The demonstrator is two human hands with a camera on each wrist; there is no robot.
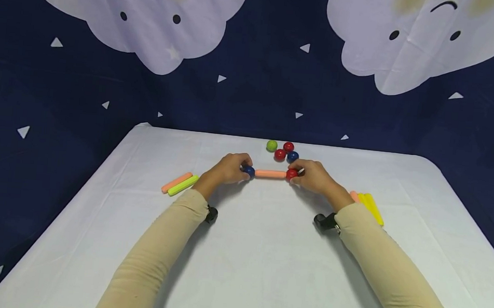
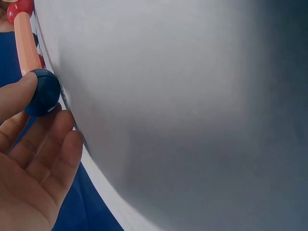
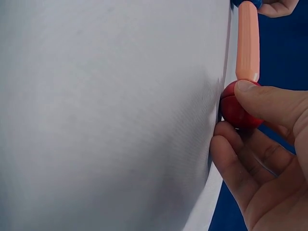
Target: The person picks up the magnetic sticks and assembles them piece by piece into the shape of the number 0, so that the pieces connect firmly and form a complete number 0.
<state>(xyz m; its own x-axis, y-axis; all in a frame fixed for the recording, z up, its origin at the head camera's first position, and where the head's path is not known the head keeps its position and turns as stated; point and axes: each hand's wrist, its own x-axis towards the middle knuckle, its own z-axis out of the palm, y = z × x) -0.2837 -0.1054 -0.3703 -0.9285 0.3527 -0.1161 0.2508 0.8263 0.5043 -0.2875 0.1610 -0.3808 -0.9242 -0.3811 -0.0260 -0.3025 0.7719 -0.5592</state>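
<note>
At the fingertips of the left hand (image 1: pixel 227 169) sits a glossy dark blue ball (image 1: pixel 249 171), pinched between thumb and fingers. The right hand (image 1: pixel 315 176) pinches a shiny red ball (image 1: pixel 291 174) the same way. Between them runs a smooth peach-orange plastic rod (image 1: pixel 270 173), touching a ball at each end, so it looks like both hands steady the row on the white tablecloth (image 1: pixel 265 252). Just behind sit four loose balls (image 1: pixel 283 151), and pairs of coloured sticks (image 1: pixel 179 183) lie out beside each wrist.
</note>
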